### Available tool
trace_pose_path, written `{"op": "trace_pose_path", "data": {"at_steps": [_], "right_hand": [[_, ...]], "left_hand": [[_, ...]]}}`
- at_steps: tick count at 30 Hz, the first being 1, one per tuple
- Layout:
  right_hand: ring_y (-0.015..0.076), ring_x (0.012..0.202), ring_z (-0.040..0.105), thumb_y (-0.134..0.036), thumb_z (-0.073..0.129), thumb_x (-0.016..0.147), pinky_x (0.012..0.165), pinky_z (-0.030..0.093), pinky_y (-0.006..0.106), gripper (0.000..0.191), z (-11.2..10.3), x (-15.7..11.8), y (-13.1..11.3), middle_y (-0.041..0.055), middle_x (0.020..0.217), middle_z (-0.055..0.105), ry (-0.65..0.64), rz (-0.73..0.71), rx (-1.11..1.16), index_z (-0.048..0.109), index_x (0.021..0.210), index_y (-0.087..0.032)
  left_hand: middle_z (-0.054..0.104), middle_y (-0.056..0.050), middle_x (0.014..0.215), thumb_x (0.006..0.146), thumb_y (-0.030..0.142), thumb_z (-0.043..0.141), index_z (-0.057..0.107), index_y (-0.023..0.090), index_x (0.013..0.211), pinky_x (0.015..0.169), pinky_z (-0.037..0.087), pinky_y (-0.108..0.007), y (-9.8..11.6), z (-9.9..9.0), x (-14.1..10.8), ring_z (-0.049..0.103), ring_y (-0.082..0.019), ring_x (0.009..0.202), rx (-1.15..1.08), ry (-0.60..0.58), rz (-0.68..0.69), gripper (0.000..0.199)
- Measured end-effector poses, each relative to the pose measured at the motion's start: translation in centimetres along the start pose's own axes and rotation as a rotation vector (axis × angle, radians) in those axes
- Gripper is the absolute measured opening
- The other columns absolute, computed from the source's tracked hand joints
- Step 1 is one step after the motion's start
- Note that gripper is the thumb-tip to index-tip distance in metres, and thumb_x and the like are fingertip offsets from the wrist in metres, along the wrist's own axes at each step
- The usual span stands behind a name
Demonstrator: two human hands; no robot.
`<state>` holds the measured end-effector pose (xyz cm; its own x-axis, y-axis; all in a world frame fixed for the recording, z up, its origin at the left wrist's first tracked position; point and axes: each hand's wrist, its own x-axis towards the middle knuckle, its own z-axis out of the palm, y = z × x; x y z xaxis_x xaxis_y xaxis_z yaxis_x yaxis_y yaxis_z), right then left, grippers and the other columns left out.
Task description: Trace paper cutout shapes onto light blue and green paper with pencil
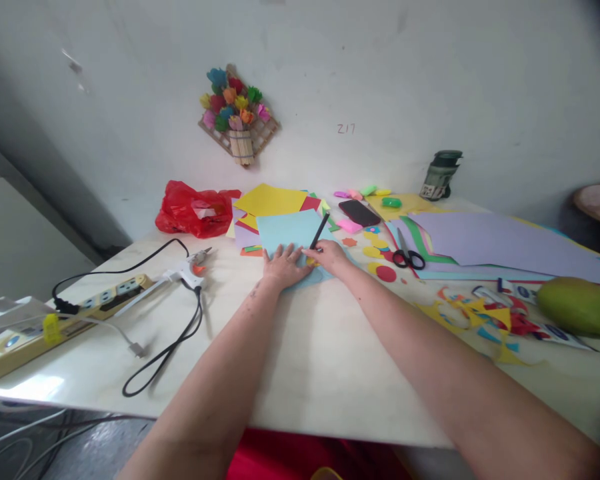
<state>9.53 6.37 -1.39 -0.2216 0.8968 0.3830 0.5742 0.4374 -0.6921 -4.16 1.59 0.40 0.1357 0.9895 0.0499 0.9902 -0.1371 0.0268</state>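
Observation:
A light blue sheet of paper (286, 228) lies on the table in front of me. My left hand (286, 267) rests flat on its near part with the fingers spread. Close to it, my right hand (331, 259) grips a black pen (320, 231), which leans up and to the right. The pen's lower tip is hidden by my fingers. A small yellow piece (311, 262) shows between the two hands; its shape is partly covered. More blue paper (307, 279) shows beneath my hands.
A glue gun (187, 270) with a looping cord and a power strip (105, 293) lie left. Behind are a red plastic bag (195, 210) and a phone (359, 213). To the right are scissors (408, 258), purple paper (505, 247), paper scraps (480, 317) and a green mango (577, 307).

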Motion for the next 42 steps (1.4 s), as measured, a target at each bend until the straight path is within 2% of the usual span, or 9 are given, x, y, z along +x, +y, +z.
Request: {"op": "trace_pose_path", "data": {"at_steps": [10,22,33,42], "right_hand": [[0.0109,0.056,0.056,-0.052,0.048,0.065,0.051,0.041,0.019,0.038,-0.06,0.14,-0.01,0.0034,0.066,0.063,0.021,-0.001,-0.052,0.062,0.069,-0.017],[0.0085,0.044,0.054,-0.043,0.053,0.065,0.046,0.040,0.017,0.028,-0.21,-0.08,-0.49,0.0011,0.056,0.061,0.050,0.048,0.069,0.060,0.065,-0.016],[0.0103,0.045,0.054,-0.046,0.051,0.066,0.048,0.040,0.019,0.033,0.03,0.21,0.34,0.0018,0.048,0.058,0.086,0.024,0.028,0.058,0.061,-0.014],[0.0096,0.041,0.053,-0.042,0.052,0.065,0.044,0.039,0.018,0.029,-0.03,0.23,0.39,0.0010,0.043,0.055,0.111,0.057,0.058,0.057,0.057,-0.014]], "left_hand": [[0.012,0.005,0.136,0.068,0.070,0.014,0.017,0.034,0.127,0.092,0.004,-0.057,0.00,0.05,0.07,0.006,-0.028,0.122,0.006,-0.013,-0.017,0.069],[0.014,0.004,0.136,0.067,0.070,0.013,0.017,0.034,0.127,0.090,0.002,-0.059,-0.17,0.22,0.19,0.008,-0.026,0.122,-0.019,0.009,0.009,0.070],[0.015,0.004,0.135,0.066,0.071,0.010,0.016,0.033,0.128,0.090,0.003,-0.060,-0.30,0.36,0.35,0.008,-0.028,0.122,-0.004,0.015,0.021,0.073],[0.016,0.004,0.135,0.067,0.070,0.012,0.018,0.034,0.127,0.090,0.004,-0.059,-0.22,0.24,0.24,0.009,-0.026,0.122,0.000,0.024,0.012,0.070]]}}
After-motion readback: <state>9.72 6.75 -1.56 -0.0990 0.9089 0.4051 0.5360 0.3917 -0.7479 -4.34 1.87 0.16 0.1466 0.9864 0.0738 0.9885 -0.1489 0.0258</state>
